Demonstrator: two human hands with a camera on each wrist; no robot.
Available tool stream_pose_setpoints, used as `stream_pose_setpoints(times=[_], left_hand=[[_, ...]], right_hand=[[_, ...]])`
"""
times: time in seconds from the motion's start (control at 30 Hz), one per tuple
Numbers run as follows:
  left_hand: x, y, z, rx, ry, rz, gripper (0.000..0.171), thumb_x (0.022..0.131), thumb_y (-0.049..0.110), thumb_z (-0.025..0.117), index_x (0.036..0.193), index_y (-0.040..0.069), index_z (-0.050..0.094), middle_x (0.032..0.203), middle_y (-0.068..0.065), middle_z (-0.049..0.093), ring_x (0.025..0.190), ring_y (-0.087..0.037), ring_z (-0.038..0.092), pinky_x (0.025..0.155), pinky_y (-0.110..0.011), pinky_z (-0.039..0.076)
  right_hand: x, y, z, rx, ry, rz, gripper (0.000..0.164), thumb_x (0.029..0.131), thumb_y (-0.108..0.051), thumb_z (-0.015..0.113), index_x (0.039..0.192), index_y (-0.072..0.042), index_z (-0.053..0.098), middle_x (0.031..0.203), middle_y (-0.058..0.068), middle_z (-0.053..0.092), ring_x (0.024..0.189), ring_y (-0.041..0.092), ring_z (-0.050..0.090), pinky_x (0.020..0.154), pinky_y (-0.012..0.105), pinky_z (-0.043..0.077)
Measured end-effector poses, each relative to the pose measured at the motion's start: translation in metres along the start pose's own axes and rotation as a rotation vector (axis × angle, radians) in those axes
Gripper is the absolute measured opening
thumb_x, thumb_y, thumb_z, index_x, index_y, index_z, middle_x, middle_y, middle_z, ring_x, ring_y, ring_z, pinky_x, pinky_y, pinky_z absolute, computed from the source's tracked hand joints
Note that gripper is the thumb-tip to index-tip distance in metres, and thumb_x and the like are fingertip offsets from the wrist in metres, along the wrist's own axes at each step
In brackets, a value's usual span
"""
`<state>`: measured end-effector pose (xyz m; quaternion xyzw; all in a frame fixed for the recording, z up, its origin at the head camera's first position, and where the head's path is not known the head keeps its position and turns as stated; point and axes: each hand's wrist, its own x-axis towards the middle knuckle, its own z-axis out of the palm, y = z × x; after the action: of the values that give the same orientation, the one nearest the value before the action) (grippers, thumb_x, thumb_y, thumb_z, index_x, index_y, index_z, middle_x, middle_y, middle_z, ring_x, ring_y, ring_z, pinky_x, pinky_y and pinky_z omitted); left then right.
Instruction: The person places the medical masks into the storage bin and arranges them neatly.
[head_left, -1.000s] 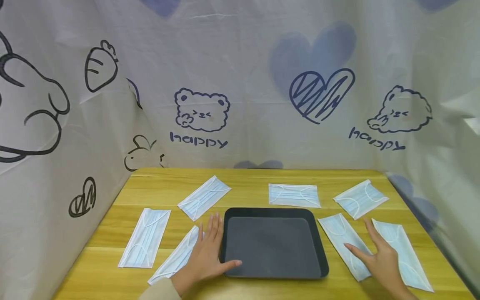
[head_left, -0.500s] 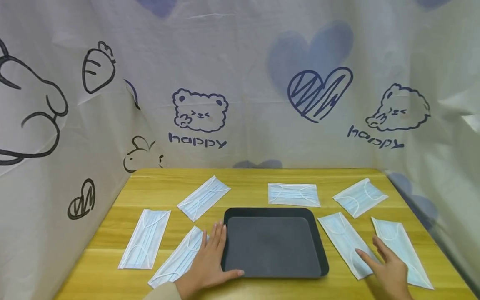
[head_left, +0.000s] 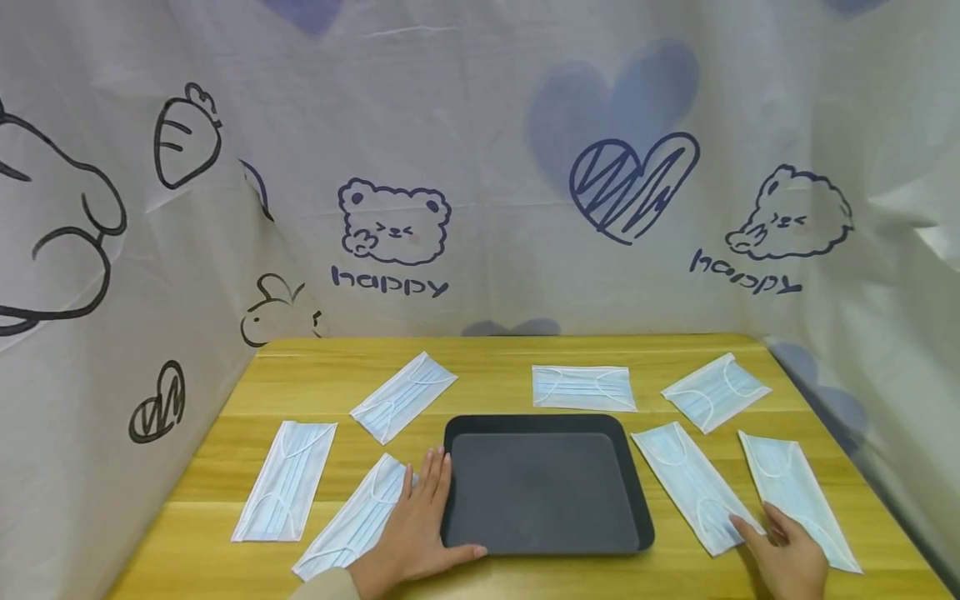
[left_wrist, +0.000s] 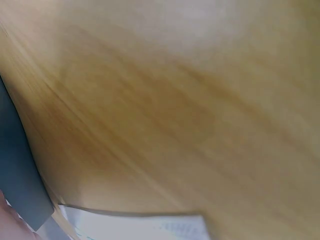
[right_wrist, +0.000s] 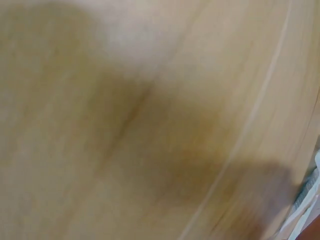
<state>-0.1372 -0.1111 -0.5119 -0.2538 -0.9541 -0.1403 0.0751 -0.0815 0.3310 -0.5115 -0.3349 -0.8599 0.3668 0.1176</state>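
1. Sheet (head_left: 472, 125): hangs beyond both hands.
2. Table (head_left: 491, 362): wood, under both hands; fills most of both wrist views, blurred.
3. Tray (head_left: 547, 492): dark, flat, between the hands.
4. Left hand (head_left: 416, 529): fingers straight along the tray's near side, thumb over its front corner. Flat pressure should be enough to steady it; I'd keep the thumb out on the rim.
5. Right hand (head_left: 798, 554): well apart from the left. Thumb and index tips apart, nothing seen held between them. Thumb at the near end of the inner mask (head_left: 693, 479); can't tell if touching or just above.
6. Inner mask lies between tray and right hand. Thin and flat, so likely slippery: best get a fingertip under the edge, pinch the corner, peel up slowly.
7. Outer mask (head_left: 795, 492) is just beyond the right fingers; watch for snagging it too.
8. Left mask (head_left: 356, 521): partly hidden by left hand. Avoid dragging it with the palm.
9. Ear loops (head_left: 711, 406): show on the masks. Pinch fabric, not loop, or it may swing.
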Motion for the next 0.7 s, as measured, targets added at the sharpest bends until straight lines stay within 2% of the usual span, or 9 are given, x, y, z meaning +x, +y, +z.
stream_pose_setpoints(times=[0.03, 0.07, 0.13, 0.2, 0.27, 0.33, 0.43, 0.53, 0.7], left_hand=[[-0.0001, 0.0000, 0.0000, 0.006, 0.003, 0.001, 0.120, 0.070, 0.087, 0.034, 0.146, -0.004, 0.017, 0.154, -0.021, 0.016, 0.142, -0.035, 0.017, 0.116, -0.047, -0.003], [-0.0001, 0.0000, 0.0001, 0.016, 0.007, 0.003, 0.120, 0.070, 0.087, 0.034, 0.146, -0.004, 0.017, 0.154, -0.021, 0.016, 0.142, -0.035, 0.017, 0.115, -0.043, -0.008], [-0.0003, -0.0004, 0.0008, 0.028, 0.015, 0.007, 0.120, 0.070, 0.087, 0.034, 0.145, -0.005, 0.018, 0.154, -0.021, 0.016, 0.142, -0.035, 0.018, 0.113, -0.035, -0.016], [-0.0003, -0.0007, 0.0014, 0.033, 0.025, 0.012, 0.120, 0.070, 0.087, 0.033, 0.145, -0.005, 0.019, 0.154, -0.021, 0.017, 0.141, -0.035, 0.019, 0.111, -0.032, -0.019], [-0.0004, -0.0010, 0.0019, 0.034, 0.035, 0.017, 0.120, 0.070, 0.088, 0.031, 0.145, -0.005, 0.019, 0.153, -0.021, 0.017, 0.141, -0.036, 0.020, 0.113, -0.033, -0.017], [-0.0005, -0.0012, 0.0023, 0.028, 0.046, 0.022, 0.120, 0.070, 0.088, 0.029, 0.145, -0.005, 0.020, 0.153, -0.021, 0.017, 0.140, -0.037, 0.021, 0.115, -0.035, -0.013], [-0.0009, -0.0017, 0.0032, 0.019, 0.062, 0.032, 0.120, 0.070, 0.089, 0.027, 0.144, -0.006, 0.020, 0.153, -0.022, 0.018, 0.140, -0.038, 0.023, 0.116, -0.033, -0.013], [-0.0011, -0.0023, 0.0042, 0.020, 0.072, 0.042, 0.120, 0.070, 0.088, 0.027, 0.144, -0.007, 0.020, 0.152, -0.023, 0.019, 0.139, -0.038, 0.023, 0.113, -0.028, -0.019], [-0.0011, -0.0028, 0.0056, 0.036, 0.084, 0.052, 0.119, 0.071, 0.088, 0.028, 0.144, -0.007, 0.021, 0.151, -0.024, 0.021, 0.138, -0.038, 0.025, 0.112, -0.026, -0.021]], right_hand=[[0.0004, 0.0008, 0.0001, -0.004, -0.002, 0.001, 0.066, 0.075, -0.030, 0.076, 0.123, 0.008, 0.054, 0.121, 0.028, 0.055, 0.065, -0.005, 0.054, 0.053, 0.001, 0.029], [0.0005, 0.0016, 0.0002, -0.005, -0.005, -0.001, 0.065, 0.076, -0.030, 0.075, 0.123, 0.009, 0.053, 0.121, 0.028, 0.055, 0.062, -0.008, 0.052, 0.053, 0.001, 0.029], [0.0010, 0.0028, 0.0004, -0.022, -0.008, -0.001, 0.063, 0.076, -0.029, 0.074, 0.122, 0.009, 0.054, 0.120, 0.028, 0.057, 0.059, -0.021, 0.030, 0.053, 0.001, 0.028], [0.0013, 0.0038, 0.0009, -0.026, -0.009, -0.004, 0.061, 0.076, -0.027, 0.074, 0.121, 0.009, 0.055, 0.118, 0.029, 0.058, 0.056, -0.024, 0.027, 0.052, 0.002, 0.029], [0.0023, 0.0046, 0.0018, -0.034, -0.005, -0.013, 0.058, 0.076, -0.024, 0.074, 0.119, 0.011, 0.056, 0.114, 0.029, 0.060, 0.055, -0.022, 0.028, 0.052, 0.003, 0.030], [0.0033, 0.0050, 0.0028, -0.048, -0.003, -0.019, 0.056, 0.075, -0.022, 0.074, 0.117, 0.012, 0.057, 0.111, 0.030, 0.060, 0.056, -0.016, 0.036, 0.054, 0.008, 0.035], [0.0047, 0.0055, 0.0040, -0.071, -0.017, -0.032, 0.055, 0.076, -0.020, 0.072, 0.116, 0.015, 0.055, 0.109, 0.032, 0.059, 0.066, 0.015, 0.058, 0.067, 0.026, 0.048], [0.0054, 0.0055, 0.0043, -0.099, -0.046, -0.050, 0.055, 0.077, -0.018, 0.070, 0.115, 0.018, 0.053, 0.107, 0.034, 0.057, 0.089, 0.043, 0.056, 0.080, 0.047, 0.046], [0.0080, 0.0032, 0.0024, -0.158, -0.101, -0.123, 0.050, 0.078, -0.013, 0.067, 0.111, 0.021, 0.052, 0.096, 0.035, 0.056, 0.089, 0.046, 0.054, 0.082, 0.052, 0.043]])
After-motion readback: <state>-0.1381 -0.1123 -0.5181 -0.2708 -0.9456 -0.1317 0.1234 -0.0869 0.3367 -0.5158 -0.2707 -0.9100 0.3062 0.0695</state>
